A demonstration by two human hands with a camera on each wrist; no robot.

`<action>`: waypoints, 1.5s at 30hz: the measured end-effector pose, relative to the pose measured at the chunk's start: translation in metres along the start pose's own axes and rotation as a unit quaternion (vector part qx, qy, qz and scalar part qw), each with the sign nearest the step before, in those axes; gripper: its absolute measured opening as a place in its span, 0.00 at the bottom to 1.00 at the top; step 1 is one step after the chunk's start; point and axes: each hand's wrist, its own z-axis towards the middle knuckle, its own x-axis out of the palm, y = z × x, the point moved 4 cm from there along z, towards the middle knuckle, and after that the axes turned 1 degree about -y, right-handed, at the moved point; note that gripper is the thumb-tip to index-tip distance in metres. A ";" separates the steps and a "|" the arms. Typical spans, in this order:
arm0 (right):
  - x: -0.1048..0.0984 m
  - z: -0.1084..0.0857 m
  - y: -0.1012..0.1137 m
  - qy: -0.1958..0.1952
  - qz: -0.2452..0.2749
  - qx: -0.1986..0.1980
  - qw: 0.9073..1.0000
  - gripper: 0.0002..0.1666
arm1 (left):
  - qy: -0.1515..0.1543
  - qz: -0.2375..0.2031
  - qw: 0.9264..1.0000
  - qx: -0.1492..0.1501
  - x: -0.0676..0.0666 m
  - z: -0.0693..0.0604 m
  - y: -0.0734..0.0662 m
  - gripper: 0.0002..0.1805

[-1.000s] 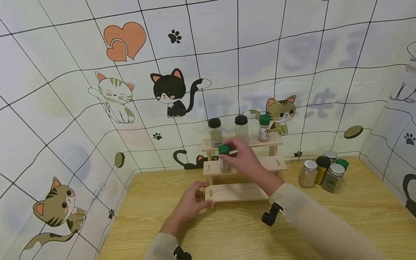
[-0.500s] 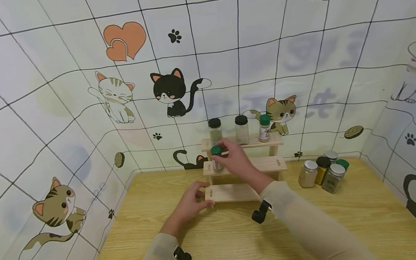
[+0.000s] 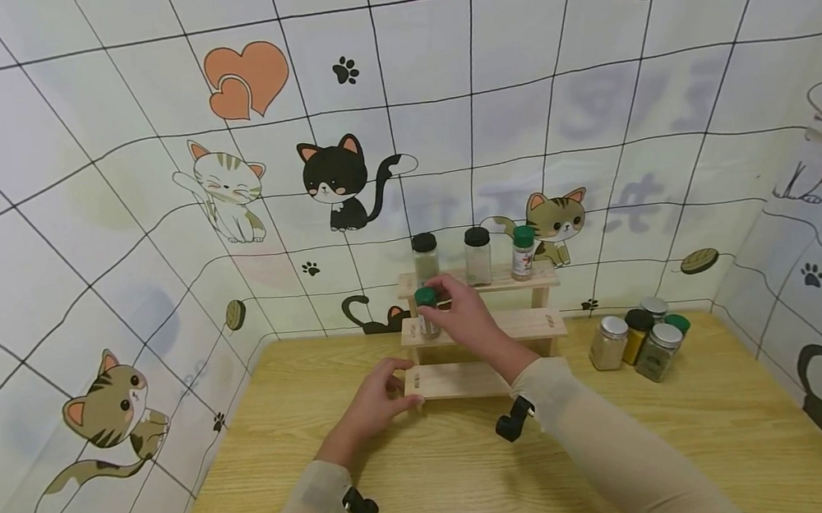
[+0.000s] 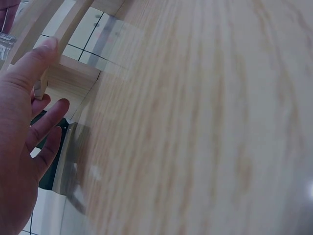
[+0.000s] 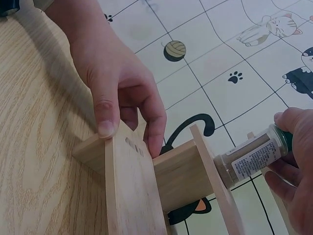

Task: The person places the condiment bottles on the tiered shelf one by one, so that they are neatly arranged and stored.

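Note:
On the left end of the middle tier of a three-tier wooden rack [image 3: 467, 378] stands a green-capped jar [image 3: 428, 321]. My right hand [image 3: 472, 317] pinches it near the cap; the right wrist view shows the labelled jar [image 5: 254, 156] upright on the shelf board, with fingers of the right hand [image 5: 298, 161] around its cap. My left hand [image 3: 369, 405] grips the left end of the lowest tier, thumb on the front edge, as the left wrist view also shows the hand [image 4: 24, 112]. The top tier holds two black-capped jars [image 3: 426, 259] [image 3: 479, 256] and a green-capped jar [image 3: 522, 254].
Right of the rack, several jars stand close together on the wooden table [image 3: 431, 469], among them a silver-capped jar [image 3: 609, 345] and a black-capped jar with yellow contents [image 3: 637, 335]. A cat-patterned sheet [image 3: 445, 146] rises behind and beside the table.
My right hand has moved left along the middle tier with the green-capped jar, mostly during the earlier half second. My left hand has stayed at the rack's end.

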 end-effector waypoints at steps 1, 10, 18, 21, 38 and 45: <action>0.000 0.000 0.000 0.000 -0.003 0.000 1.000 0.24 | 0.000 0.000 1.000 0.001 0.000 0.000 0.000 0.36; -0.009 -0.008 -0.007 -0.017 -0.012 0.009 1.000 0.28 | 0.001 0.003 1.000 0.003 0.002 0.000 0.001 0.36; -0.026 -0.020 -0.008 -0.035 -0.019 -0.010 0.999 0.26 | -0.003 0.003 1.000 0.005 0.001 0.000 0.002 0.36; -0.032 -0.027 -0.006 -0.039 -0.022 -0.011 0.999 0.24 | -0.003 0.006 1.000 0.005 0.001 0.000 0.002 0.36; -0.095 -0.075 -0.024 -0.080 -0.059 -0.025 0.995 0.21 | -0.011 0.018 1.000 0.019 0.002 0.000 0.005 0.36; -0.127 -0.095 -0.038 -0.109 -0.092 -0.043 0.989 0.17 | -0.007 0.012 1.000 0.015 0.001 0.001 0.004 0.36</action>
